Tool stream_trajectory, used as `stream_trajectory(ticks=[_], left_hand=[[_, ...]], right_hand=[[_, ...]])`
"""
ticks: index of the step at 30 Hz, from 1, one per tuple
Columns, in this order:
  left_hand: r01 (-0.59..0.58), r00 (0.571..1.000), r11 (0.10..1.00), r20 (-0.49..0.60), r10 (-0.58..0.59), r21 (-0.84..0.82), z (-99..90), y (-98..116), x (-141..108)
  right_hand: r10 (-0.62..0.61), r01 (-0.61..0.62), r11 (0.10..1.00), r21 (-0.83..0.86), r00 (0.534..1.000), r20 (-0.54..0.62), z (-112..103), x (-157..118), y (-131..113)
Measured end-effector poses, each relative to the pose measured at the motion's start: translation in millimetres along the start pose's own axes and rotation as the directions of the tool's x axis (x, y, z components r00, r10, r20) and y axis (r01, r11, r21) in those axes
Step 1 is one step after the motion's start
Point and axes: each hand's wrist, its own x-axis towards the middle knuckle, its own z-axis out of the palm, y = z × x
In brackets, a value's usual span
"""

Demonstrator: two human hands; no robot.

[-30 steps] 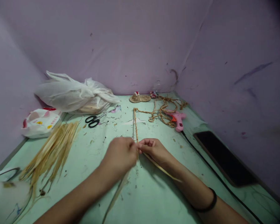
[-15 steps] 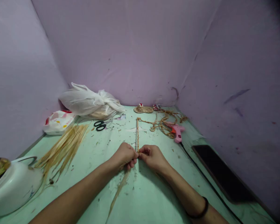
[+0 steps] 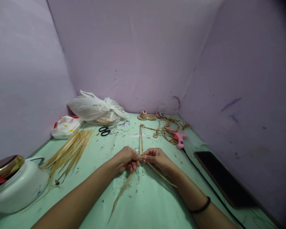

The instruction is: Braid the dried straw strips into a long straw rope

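A thin braided fibre cord (image 3: 142,140) runs straight from the table's middle down to my fingers. My left hand (image 3: 128,160) pinches its near end, and a loose pale fibre strand (image 3: 120,197) trails from under that hand toward me. My right hand (image 3: 157,158) is closed on the same end from the other side. Another fibre strand (image 3: 163,176) comes out below its fingers and lies along the right wrist. The cord's far end bends right at a corner and joins a loose heap of braid (image 3: 170,125).
Left lie dried fibre strips (image 3: 70,149), black-handled scissors (image 3: 105,130), a tied white plastic bag (image 3: 92,108), a white-and-red packet (image 3: 66,127) and a white pot (image 3: 21,187). Right are a pink glue gun (image 3: 180,139), its black cord and a dark phone-like slab (image 3: 224,178). A woven piece (image 3: 146,117) sits behind.
A strand now shows below my right hand, along the wrist. My hands stay at the braid's near end, with a slight gap opened between them. The view has shifted a little.
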Motion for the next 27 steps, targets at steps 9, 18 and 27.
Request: stream_trajectory(ticks=[9, 18, 27], left_hand=[[0.011, 0.999, 0.993, -0.042, -0.006, 0.116, 4.7, -1.6, 3.8], [0.031, 0.979, 0.975, -0.202, 0.015, 0.220, 16.0, 1.8, 0.5], [-0.001, 0.988, 0.980, -0.150, 0.031, 0.198, 13.6, 1.9, -1.8]], right_hand=[[0.001, -0.001, 1.000, 0.000, 1.000, 0.020, 0.1, -0.7, 0.0], [0.015, -0.015, 1.000, -0.006, 1.000, 0.018, 1.2, -1.0, -1.9], [-0.021, 0.020, 0.998, -0.065, 1.000, -0.012, -1.9, 3.4, 4.4]])
